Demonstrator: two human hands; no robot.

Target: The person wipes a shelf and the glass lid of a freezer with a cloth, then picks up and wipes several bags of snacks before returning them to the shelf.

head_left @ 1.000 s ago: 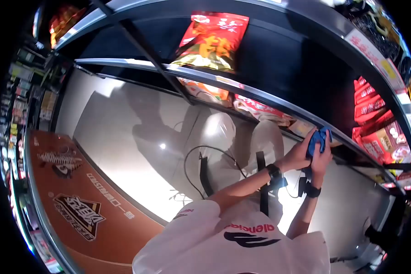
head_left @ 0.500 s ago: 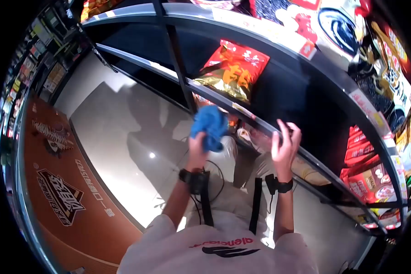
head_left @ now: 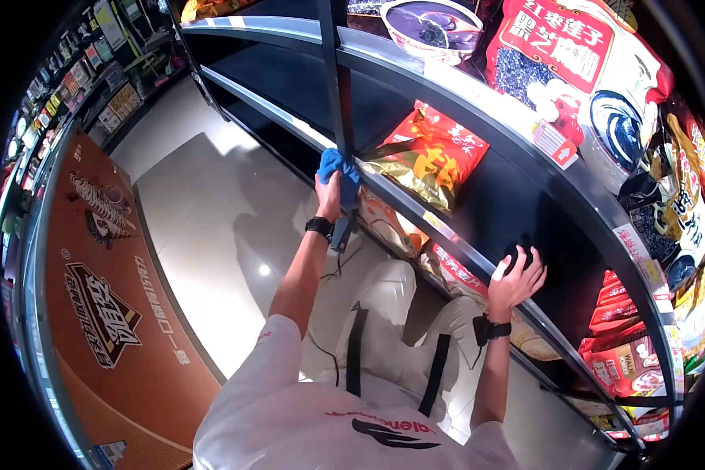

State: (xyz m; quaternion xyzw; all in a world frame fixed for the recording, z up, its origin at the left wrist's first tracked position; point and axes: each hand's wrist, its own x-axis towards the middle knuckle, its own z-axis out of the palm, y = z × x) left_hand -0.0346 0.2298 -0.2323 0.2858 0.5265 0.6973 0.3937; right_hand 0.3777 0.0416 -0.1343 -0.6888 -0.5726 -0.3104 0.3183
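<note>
**Blue cloth pressed to the shelf edge at the upright post**

The person's left hand (head_left: 330, 196) is closed around a bunched blue cloth (head_left: 338, 167) and holds it against the front lip of a dark shelf (head_left: 478, 196), right where the vertical shelf post (head_left: 335, 86) crosses it. The cloth lies at the fingertips, on the far side of the hand, so the left arm is stretched out almost straight to reach it. The shelf edge runs as a long band from the upper left, past the cloth, down toward the lower right; that is the axis along which the cloth sits.

The right hand (head_left: 517, 280) is much farther down the same edge, well apart from the cloth. Its fingers are spread and curled over the shelf lip, gripping nothing but the shelf itself. The left hand is plainly the one on the cloth.

On the shelf just beyond the cloth lies a red and gold snack bag (head_left: 427, 153), close to it but not touching. A large white and red packet (head_left: 580, 70) stands on the shelf above. Below, the pale glossy floor (head_left: 211, 211) reflects a ceiling light, and an orange floor mat (head_left: 110, 313) with printed logos runs along the aisle at left.
</note>
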